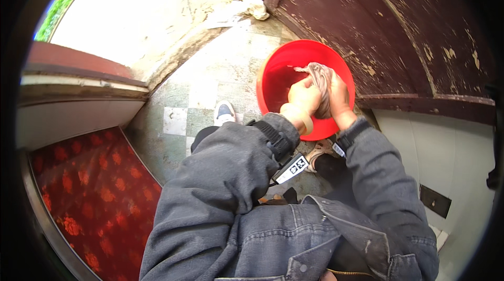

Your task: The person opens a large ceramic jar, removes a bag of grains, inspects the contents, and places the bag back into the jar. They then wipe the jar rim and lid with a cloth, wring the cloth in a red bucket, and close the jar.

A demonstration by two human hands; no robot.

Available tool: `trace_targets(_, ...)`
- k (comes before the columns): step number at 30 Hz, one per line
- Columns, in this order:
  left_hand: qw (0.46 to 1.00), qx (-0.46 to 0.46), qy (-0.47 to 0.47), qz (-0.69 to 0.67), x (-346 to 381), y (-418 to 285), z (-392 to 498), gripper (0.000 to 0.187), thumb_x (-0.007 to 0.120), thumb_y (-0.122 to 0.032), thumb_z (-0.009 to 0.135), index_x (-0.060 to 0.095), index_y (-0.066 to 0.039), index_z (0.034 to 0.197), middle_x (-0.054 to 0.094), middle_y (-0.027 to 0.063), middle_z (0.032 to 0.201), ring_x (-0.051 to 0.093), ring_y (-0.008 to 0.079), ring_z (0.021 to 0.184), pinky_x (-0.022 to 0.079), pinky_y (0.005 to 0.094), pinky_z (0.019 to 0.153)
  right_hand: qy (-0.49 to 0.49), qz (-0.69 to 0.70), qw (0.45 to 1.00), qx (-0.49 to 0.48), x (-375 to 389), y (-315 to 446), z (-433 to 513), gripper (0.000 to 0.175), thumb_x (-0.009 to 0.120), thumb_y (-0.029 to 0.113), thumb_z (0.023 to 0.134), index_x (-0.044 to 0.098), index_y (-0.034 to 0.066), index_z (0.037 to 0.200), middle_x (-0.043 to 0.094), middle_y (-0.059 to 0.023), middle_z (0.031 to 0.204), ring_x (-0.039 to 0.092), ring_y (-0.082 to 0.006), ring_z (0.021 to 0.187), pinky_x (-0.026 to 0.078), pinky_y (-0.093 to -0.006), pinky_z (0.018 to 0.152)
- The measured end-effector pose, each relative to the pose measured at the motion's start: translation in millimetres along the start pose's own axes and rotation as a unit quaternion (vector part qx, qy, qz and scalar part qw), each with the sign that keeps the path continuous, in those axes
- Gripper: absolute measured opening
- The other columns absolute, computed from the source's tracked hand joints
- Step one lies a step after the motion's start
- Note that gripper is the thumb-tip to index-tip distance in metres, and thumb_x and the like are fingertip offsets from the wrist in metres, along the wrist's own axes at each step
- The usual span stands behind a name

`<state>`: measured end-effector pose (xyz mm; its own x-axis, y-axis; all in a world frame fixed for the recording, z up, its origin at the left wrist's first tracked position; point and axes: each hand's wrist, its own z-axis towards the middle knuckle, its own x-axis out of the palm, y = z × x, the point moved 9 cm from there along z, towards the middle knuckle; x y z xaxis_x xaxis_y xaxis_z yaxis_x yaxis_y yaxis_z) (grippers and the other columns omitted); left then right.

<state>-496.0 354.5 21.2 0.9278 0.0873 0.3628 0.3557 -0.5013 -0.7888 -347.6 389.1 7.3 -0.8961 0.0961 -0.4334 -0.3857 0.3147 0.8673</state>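
Both my hands grip a wet-looking, greyish-brown cloth (pixel 322 80), bunched and twisted between them. My left hand (pixel 305 96), with a pale bangle (pixel 300 117) at the wrist, closes on its left side. On the other side, my right hand (pixel 339 94) presses around the folds. They are over the mouth of a red plastic bucket (pixel 275 68) standing on the floor. Dark shade and my hands hide much of the bucket's inside, so I cannot tell how full it is.
A worn dark-red wooden door (pixel 386 45) stands close behind the bucket. The checkered tile floor (pixel 202 94) reaches a rough threshold (pixel 177 54) with bright ground beyond. At left lies a red flowered surface (pixel 98 194). My shoe (pixel 225 111) is left of the bucket.
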Motion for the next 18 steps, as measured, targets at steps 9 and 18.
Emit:
trace_targets(9,0.989,-0.052,-0.046,0.133,-33,-54,14,0.059,0.048,-0.017,0.093,0.038,-0.005,0.150,0.063,0.0109,0.096,0.057,0.0163,0.073,0.051,0.0292,0.064,0.096,-0.396,0.911,0.053,-8,-71,48,0.033,0.049,0.023,0.095,0.071,0.0036,0.110,0.070,-0.0199,0.110,0.065,-0.0348,0.109,0.051,-0.0425,0.091)
trace_targets(18,0.997,-0.021,-0.043,-0.061,-67,-86,24,0.062,0.046,-0.027,0.098,0.029,-0.002,0.152,0.049,0.0193,0.134,0.056,0.0264,0.116,0.051,0.0351,0.093,0.329,-0.520,0.787,-0.036,103,-122,80,0.058,0.075,0.015,0.076,0.057,0.0042,0.130,0.064,-0.0200,0.125,0.059,-0.0368,0.118,0.050,-0.0455,0.097)
